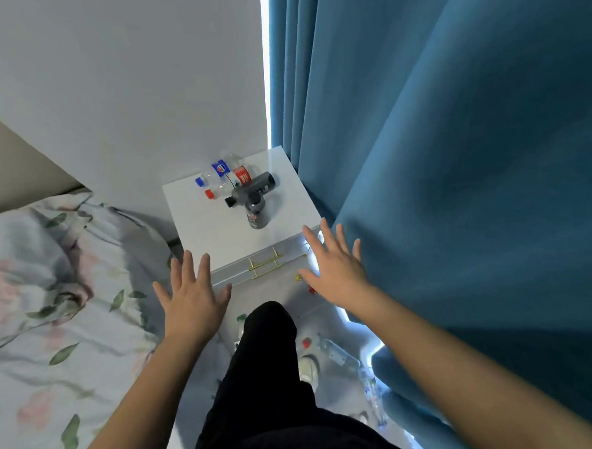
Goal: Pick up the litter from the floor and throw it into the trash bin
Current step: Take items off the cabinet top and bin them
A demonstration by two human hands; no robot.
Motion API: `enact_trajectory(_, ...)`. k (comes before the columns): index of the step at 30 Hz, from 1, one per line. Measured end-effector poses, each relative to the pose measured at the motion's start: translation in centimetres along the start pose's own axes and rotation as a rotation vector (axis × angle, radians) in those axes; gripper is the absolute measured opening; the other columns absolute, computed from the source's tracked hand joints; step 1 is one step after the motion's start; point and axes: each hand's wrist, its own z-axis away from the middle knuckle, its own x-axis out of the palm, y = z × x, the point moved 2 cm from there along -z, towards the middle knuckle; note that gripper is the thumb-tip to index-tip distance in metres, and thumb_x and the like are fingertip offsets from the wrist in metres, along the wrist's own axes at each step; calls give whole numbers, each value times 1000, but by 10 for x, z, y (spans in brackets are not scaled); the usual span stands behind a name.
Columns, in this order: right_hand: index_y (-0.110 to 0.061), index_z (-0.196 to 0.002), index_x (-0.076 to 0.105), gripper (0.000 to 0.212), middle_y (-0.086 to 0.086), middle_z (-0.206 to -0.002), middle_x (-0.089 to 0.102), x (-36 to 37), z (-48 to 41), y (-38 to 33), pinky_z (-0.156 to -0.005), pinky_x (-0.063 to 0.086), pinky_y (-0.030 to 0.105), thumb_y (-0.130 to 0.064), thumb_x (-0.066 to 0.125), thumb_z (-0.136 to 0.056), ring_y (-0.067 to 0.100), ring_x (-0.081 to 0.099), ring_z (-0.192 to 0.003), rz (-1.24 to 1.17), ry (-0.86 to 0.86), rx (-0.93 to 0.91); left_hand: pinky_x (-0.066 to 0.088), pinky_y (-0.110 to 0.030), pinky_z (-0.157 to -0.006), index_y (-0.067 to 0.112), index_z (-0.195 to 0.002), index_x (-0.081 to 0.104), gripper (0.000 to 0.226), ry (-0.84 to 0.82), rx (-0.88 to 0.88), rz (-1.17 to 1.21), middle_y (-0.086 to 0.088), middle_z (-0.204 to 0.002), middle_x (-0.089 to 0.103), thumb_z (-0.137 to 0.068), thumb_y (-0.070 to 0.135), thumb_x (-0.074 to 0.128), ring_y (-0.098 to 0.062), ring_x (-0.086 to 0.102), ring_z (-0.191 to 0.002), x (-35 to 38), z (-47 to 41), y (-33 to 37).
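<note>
litter (337,353), seemingly plastic, untouched; left hand (192,296), right hand (337,270) splayed

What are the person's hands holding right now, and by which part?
Nothing. The left hand and the right hand are both spread open, fingers straight, with no grip on anything. The clear bottle lies untouched on the floor.

Litter (373,390) at curtain (455,183) hem: blurred, unidentifiable. Red bit (311,289) and yellow bit (298,277) beside right hand (337,270): too small to tell. Trouser leg (269,344) hides floor (273,291) beneath. Bed (53,286) cut off at left edge.
</note>
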Motion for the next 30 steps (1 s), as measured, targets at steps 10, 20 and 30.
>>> enact_trajectory(10,-39,-149,-14,103,0,-159,-22,1,-190,-33,-113,18,63,-54,64,-84,34,-12,-147,-3,-218,28,11,-56,-117,19,-153,3,77,-261,103,-149,-8,-161,-1,-95,48,44,-29,-1,-148,35,-229,-7)
enact_trajectory(20,-44,-149,5,92,2,-161,-6,48,-316,-62,-103,39,54,-31,70,-86,37,9,-145,-87,-394,10,49,-47,-94,16,-143,29,76,-383,5,22,-10,-146,39,-83,39,70,-32,47,-126,86,-365,13)
enact_trajectory(30,-30,-138,40,55,2,-151,30,72,-335,-49,-94,48,38,-22,65,-90,30,52,-119,-219,-397,68,53,-36,-77,15,-136,40,64,-400,-97,178,-10,-132,51,-84,32,71,-29,60,-107,130,-402,6)
